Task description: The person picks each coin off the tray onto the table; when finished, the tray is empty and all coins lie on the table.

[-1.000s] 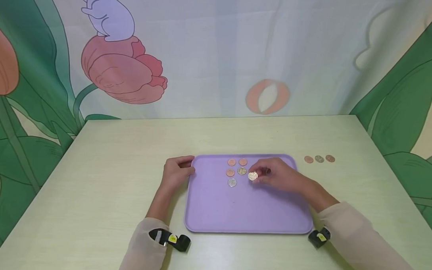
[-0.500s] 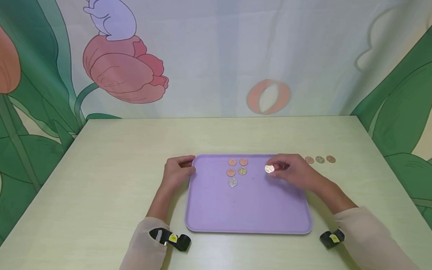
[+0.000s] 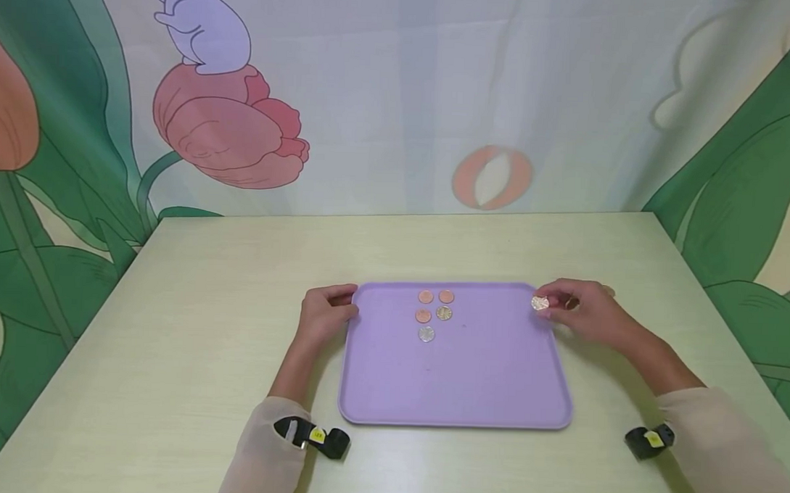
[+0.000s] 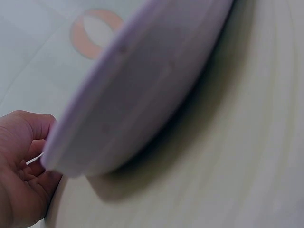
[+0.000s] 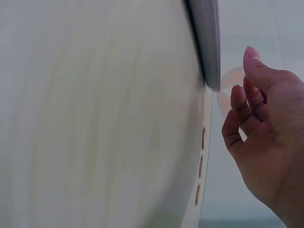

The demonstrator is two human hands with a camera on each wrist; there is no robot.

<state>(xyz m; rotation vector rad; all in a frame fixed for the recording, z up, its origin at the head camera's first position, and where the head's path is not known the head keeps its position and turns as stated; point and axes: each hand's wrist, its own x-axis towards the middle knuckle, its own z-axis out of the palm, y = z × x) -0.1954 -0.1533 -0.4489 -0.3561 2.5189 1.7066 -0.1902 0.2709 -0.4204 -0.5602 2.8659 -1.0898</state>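
My right hand (image 3: pixel 585 310) pinches a shiny silvery coin (image 3: pixel 540 303) between thumb and fingertips, over the far right corner of the purple tray (image 3: pixel 482 380). That coin does not show in the right wrist view, where the hand (image 5: pixel 270 114) is raised above the table. At the tray's far left corner, my left hand (image 3: pixel 323 316) grips the rim; the left wrist view has its curled fingers (image 4: pixel 35 128) at the tray's edge. Several coins lie on the tray: copper ones (image 3: pixel 426 296), a gold-coloured one (image 3: pixel 444 313) and a silver one (image 3: pixel 427 335).
Three coins (image 5: pixel 200 166) lie in a row on the table beyond the tray's right side; in the head view my right hand mostly hides them. A patterned curtain (image 3: pixel 373 115) hangs behind the table's (image 3: pixel 190 326) far edge.
My right hand has carried the silvery coin to the right, from beside the tray's coins to its far right corner, and now covers most of the table coins. The left hand stays put.
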